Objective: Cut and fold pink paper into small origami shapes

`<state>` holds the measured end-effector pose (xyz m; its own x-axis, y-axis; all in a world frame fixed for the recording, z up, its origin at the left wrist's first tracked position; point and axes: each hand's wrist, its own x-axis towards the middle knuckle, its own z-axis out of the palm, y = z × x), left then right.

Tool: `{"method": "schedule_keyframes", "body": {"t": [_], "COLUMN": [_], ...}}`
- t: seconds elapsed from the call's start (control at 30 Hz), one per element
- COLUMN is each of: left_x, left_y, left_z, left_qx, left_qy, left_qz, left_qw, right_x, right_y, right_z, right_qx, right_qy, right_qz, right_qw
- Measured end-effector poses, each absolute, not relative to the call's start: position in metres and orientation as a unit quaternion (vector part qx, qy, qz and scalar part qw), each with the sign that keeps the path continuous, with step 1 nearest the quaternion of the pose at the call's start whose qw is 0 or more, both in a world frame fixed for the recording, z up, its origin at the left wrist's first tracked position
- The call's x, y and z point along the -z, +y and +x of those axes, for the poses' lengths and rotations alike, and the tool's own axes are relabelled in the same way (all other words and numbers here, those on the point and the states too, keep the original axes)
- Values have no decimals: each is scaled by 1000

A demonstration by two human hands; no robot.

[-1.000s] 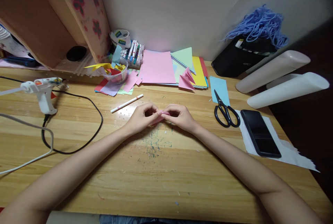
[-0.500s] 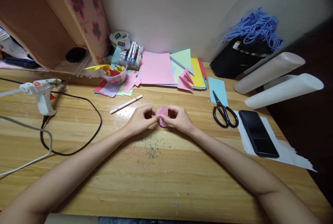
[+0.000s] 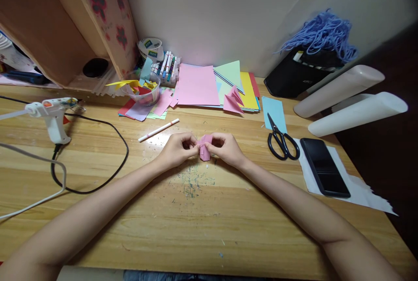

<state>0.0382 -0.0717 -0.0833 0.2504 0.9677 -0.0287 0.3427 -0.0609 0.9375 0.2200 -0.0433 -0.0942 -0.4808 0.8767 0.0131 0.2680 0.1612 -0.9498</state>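
Between my two hands, just above the wooden table (image 3: 209, 211), is a small piece of folded pink paper (image 3: 205, 154). My left hand (image 3: 178, 149) pinches its left edge between thumb and fingers. On the other side, my right hand (image 3: 225, 148) grips the paper the same way, its thumb lying across the front. The fingers partly cover the folds. A white marker (image 3: 158, 130) lies beyond my left hand. Behind my right hand, a folded pink paper shape (image 3: 233, 100) rests against a stack of coloured sheets (image 3: 199, 85).
Black-handled scissors (image 3: 281, 141) lie right of my hands, partly on blue paper (image 3: 274, 113), near a phone (image 3: 323, 165). At left stand a glue gun (image 3: 55, 120) and its black cable (image 3: 126, 141). A plastic tub (image 3: 153, 96) holds paper scraps. White tubes (image 3: 355, 113) lean at far right.
Both hands keep hold of the pink paper. The paper has turned slightly between the fingers, and its lower part shows a little more. The rest of the table looks the same.
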Motion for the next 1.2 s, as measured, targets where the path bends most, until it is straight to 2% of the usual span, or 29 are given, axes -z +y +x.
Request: {"method": "schedule_keyframes", "body": {"t": [1.0,1.2], "left_x": [73,79], "left_y": [-75,-76], "left_z": [39,41], "left_qx": [-337,-322], "left_qy": [497,482], "left_qz": [659,682], "left_qw": [453,444], "right_x": [91,88], "right_y": [-43,-41], "right_z": [217,215], "right_qx": [-568,-582], "right_qy": [-657,-603], "right_qz": [-374,-400], "right_qw": [326,370]}}
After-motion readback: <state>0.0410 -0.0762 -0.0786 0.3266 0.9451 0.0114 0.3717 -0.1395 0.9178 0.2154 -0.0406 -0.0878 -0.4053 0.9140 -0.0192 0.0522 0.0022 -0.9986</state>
